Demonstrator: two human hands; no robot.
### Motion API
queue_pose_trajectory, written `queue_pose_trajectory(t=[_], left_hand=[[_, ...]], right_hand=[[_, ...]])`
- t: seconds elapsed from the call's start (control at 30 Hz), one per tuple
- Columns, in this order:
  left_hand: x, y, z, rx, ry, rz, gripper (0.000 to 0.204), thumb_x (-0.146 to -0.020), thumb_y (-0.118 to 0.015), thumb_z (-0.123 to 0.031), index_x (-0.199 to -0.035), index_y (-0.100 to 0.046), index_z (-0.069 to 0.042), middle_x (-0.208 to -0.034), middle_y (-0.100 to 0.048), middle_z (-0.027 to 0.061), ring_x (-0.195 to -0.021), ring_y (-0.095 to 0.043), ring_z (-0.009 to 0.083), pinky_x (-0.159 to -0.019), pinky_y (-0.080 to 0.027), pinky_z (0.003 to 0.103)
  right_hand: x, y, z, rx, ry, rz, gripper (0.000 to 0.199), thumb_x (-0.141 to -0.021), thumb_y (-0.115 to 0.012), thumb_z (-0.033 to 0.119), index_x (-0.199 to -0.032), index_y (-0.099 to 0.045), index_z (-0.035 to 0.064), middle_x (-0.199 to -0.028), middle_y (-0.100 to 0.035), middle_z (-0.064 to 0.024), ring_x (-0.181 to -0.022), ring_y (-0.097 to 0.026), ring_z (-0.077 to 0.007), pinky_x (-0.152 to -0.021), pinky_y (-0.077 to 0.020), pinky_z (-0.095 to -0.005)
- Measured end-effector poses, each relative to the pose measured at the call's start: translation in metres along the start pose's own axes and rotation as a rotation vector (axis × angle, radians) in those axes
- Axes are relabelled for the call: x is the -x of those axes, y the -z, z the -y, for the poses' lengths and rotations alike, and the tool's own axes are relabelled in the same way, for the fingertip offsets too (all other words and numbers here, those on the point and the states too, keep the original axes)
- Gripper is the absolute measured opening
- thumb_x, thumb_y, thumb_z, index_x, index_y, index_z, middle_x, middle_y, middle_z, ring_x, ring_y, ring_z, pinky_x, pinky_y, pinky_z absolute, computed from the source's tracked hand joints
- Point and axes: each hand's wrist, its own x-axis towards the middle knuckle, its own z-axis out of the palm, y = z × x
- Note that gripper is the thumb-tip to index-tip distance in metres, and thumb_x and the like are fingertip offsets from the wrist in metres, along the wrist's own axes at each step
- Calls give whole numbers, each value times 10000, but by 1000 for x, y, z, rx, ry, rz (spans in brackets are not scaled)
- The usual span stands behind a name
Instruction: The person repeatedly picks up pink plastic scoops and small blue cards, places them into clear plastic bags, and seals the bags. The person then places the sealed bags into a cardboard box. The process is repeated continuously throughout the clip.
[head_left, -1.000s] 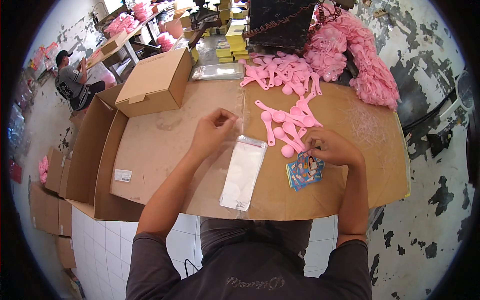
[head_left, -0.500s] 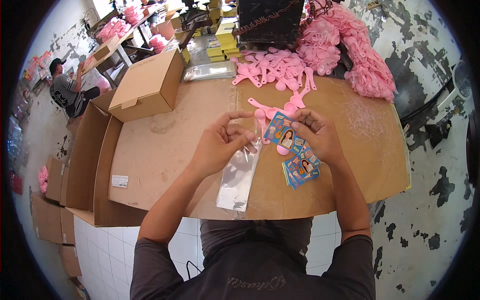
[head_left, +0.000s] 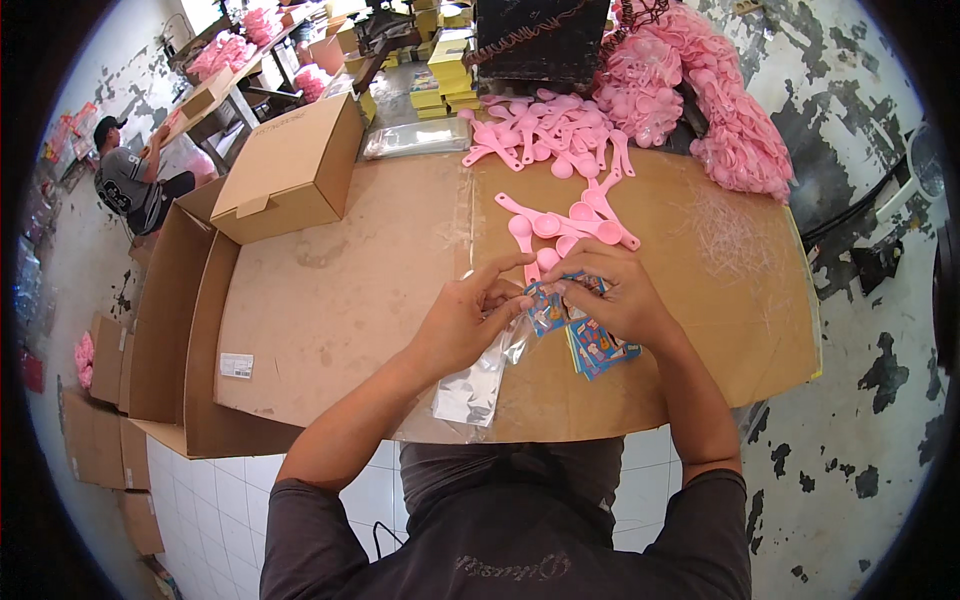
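Close together over the middle of the table, both hands are closed in pinches. My left hand (head_left: 462, 318) grips a clear plastic bag (head_left: 516, 340) near its top. In my right hand (head_left: 622, 292) is a blue printed card (head_left: 545, 312), its lower part showing at the bag's mouth; I cannot tell how far inside it is. A small stack of similar cards (head_left: 604, 352) lies beneath my right hand. Below my left hand rests a stack of clear bags (head_left: 466, 396). Several pink measuring spoons (head_left: 548, 226) lie just beyond my fingers.
Farther back is a heap of pink spoons (head_left: 550, 130), with bagged pink spoons (head_left: 735, 130) at right. A closed cardboard box (head_left: 290, 170) and an open carton (head_left: 180, 340) line the left side. A flat clear packet (head_left: 418, 139) lies behind; another person (head_left: 130, 175) sits far left.
My right hand has brought the card down and left to the bag, and the card has tilted. My left hand has moved slightly right and down, lifting the bag's top toward the card.
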Motion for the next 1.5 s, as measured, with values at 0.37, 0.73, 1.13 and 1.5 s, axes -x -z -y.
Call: queue_pose_trajectory(t=[0.37, 0.73, 1.13, 1.5], left_hand=[[0, 1, -1, 154, 45, -54, 516, -1042, -636, -45, -1518, -437, -21, -1044, -760, 131, -910, -738, 159, -790, -600, 289], [0, 2, 2, 109, 21, -100, 515, -1014, -669, -11, -1484, -459, 13, -1022, -750, 141, -917, -739, 154, -781, -603, 283], [3, -1, 3, 137, 17, -136, 539, -993, -701, -12, -1481, -473, -9, -1022, -753, 125, -901, -743, 147, -761, -592, 263], [1, -4, 7, 120, -60, -243, 497, -998, -705, -44, -1454, -510, -31, -1000, -751, 110, -831, -731, 112, -689, -594, 253]], right_hand=[[0, 0, 5, -65, -44, -68, 182, -926, -725, 33, -1106, -752, 21, -1016, -697, -79, -941, -653, -163, -830, -519, -311], [0, -8, -7, -104, -71, -201, 158, -953, -718, 42, -1105, -728, -2, -1031, -694, -81, -921, -667, -154, -806, -539, -317], [-2, 0, 0, 8, 29, -7, 167, -940, -741, 55, -1100, -717, 14, -1038, -696, -75, -975, -664, -150, -866, -536, -334], [6, -14, -13, -462, -331, -52, 277, -988, -725, 123, -1230, -638, 21, -1013, -697, -43, -893, -652, -79, -771, -528, -263]])
